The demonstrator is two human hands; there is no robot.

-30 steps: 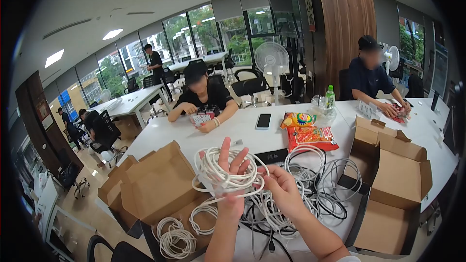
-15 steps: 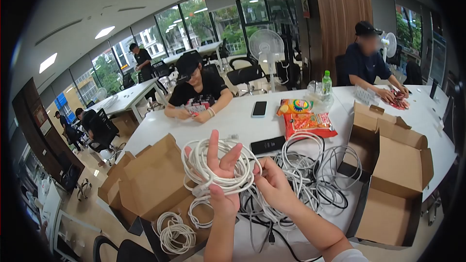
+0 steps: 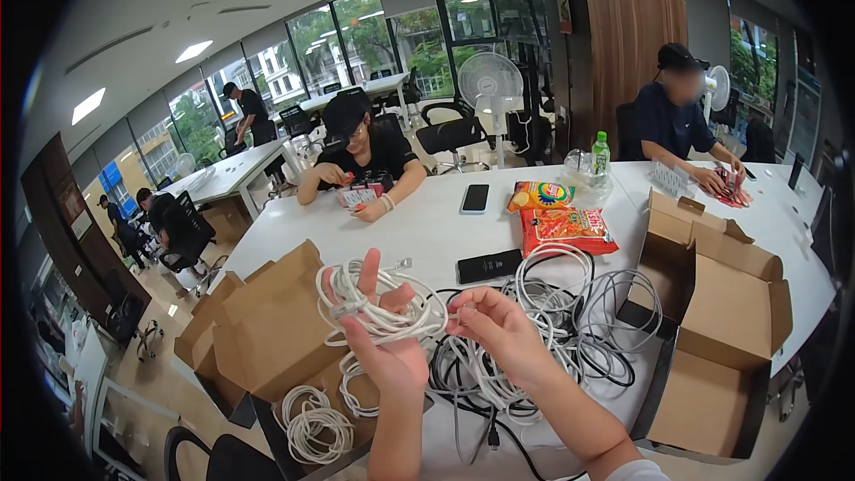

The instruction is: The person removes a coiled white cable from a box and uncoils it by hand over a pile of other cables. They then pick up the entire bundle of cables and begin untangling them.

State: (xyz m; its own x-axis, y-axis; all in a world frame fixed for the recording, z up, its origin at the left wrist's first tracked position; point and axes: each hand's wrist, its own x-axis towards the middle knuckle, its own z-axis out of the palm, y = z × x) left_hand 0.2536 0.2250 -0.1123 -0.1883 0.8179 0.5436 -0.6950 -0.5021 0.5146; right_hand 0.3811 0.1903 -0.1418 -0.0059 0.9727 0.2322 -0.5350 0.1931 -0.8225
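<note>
A coiled white network cable hangs around the spread fingers of my left hand, which holds it above the table. A clear plug sticks out beyond the far side of the coil. My right hand sits just right of the coil, thumb and fingertips pinched on a cable end with what looks like a clear plug. Beneath and right of my hands lies a tangle of white, grey and black cables. Another white coil rests in the open cardboard box on the left.
A second open cardboard box stands on the right. Beyond the tangle lie a black phone, another phone, snack bags and a green bottle. Two people sit across the white table, handling small items.
My left hand and the coil have shifted slightly left and tilted. My right hand has drawn a little away from the coil, showing the cable end in its fingertips.
</note>
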